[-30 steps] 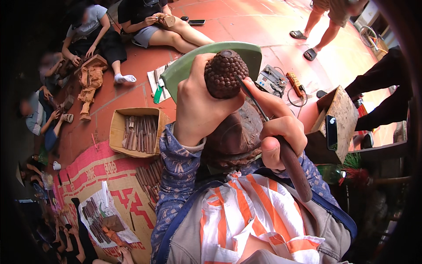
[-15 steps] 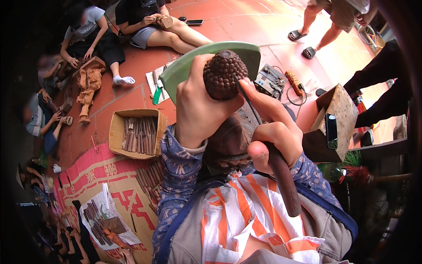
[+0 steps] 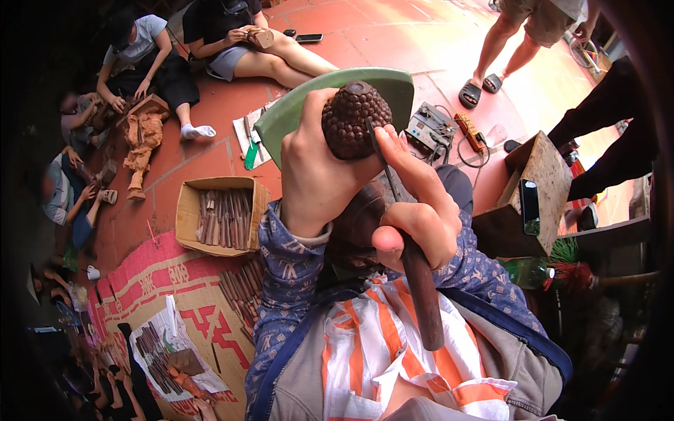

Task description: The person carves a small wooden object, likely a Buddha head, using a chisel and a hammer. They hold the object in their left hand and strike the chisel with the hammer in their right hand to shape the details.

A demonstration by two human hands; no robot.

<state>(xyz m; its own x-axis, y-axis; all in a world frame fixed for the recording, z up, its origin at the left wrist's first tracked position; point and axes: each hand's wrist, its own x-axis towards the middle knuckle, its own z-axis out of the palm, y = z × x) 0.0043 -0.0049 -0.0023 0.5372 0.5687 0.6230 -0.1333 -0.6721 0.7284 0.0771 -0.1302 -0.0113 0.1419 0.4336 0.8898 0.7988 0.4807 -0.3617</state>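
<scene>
My left hand (image 3: 312, 172) is wrapped round a dark brown carved wooden head (image 3: 357, 121) covered in rows of round knobs, with a small flat cap on top. My right hand (image 3: 430, 217) grips a carving chisel (image 3: 424, 298) by its dark wooden handle, the handle's end pointing down toward my lap. Its thin metal blade lies along my right fingers, and the tip touches or nearly touches the knobs on the right side. Beneath my hands shows more dark rounded wood (image 3: 357, 217), mostly hidden. A striped orange and white cloth (image 3: 393, 337) covers my lap.
Beyond the carving stands a green plastic chair (image 3: 288, 130). A cardboard box of chisels (image 3: 189, 242) sits at left, near more chisels (image 3: 242, 291) on a patterned mat. At right are a power unit (image 3: 428, 130), a power strip (image 3: 469, 131) and a wooden box (image 3: 547, 203). Other people sit or stand around.
My right hand and the chisel have shifted left, and the handle stands steeper. The carved head has moved slightly left. At upper right, the standing person's feet have changed place.
</scene>
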